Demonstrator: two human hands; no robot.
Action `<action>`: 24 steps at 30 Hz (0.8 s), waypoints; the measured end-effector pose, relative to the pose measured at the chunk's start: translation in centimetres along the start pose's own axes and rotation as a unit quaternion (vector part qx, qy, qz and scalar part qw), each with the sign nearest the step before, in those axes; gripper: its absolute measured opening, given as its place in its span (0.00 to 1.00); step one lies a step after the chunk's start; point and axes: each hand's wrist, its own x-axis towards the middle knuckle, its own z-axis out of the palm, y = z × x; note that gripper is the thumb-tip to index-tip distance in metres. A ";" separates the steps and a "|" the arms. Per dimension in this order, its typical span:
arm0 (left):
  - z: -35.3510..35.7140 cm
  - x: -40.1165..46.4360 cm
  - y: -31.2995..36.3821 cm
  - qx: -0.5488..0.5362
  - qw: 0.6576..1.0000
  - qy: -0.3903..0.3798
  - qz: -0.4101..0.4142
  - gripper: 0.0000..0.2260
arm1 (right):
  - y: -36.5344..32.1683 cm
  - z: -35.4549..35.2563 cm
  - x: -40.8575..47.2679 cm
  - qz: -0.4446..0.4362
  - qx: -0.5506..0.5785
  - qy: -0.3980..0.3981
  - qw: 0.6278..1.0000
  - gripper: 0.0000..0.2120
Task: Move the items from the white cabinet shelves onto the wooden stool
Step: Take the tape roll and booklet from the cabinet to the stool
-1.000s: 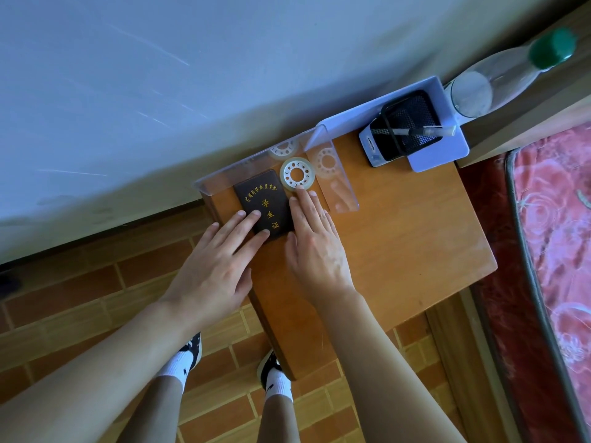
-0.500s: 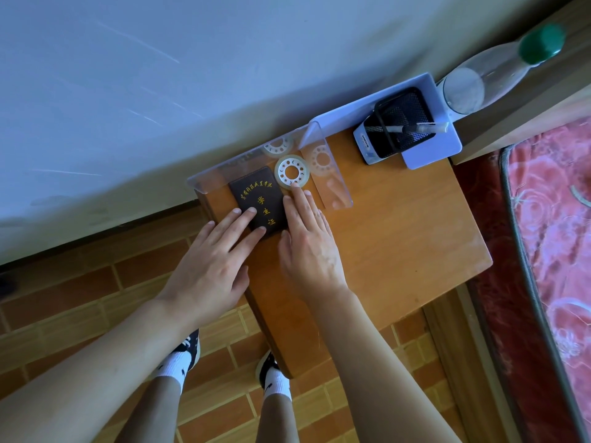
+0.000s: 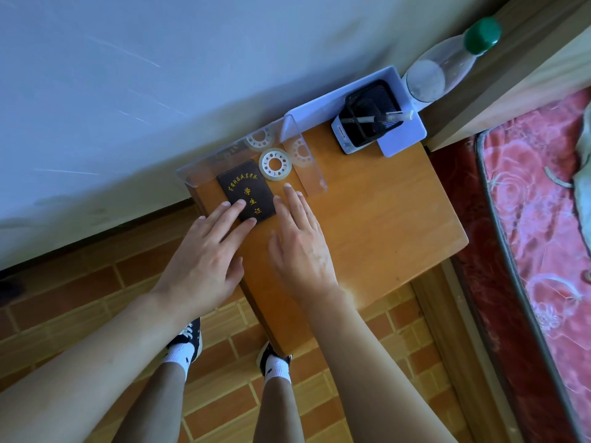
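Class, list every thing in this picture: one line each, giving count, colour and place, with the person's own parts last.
Wooden stool: one, orange-brown, centre.
Booklet: one, dark brown with gold lettering, stool's far left corner.
Tape roll: one, whitish, beside booklet.
Clear stand: one, transparent, along the wall.
White shelf: one, stool's far right.
Mesh holder: one, black, on shelf, with a pen.
Bottle: one, clear, green cap, top right.
Mattress: one, red patterned, right.
Left hand: fingertips on booklet.
Right hand: flat on stool.

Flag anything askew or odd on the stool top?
Booklet lies skewed to the stool edges, left hand fingertips on it. A pen lies flat across the mesh cup rim instead of standing inside. Nothing spilled or damaged.
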 end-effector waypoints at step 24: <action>-14.7 -1.9 13.7 -0.003 0.997 0.066 0.045 0.27 | -4.6 -16.7 -10.6 0.063 0.012 0.114 0.991 0.25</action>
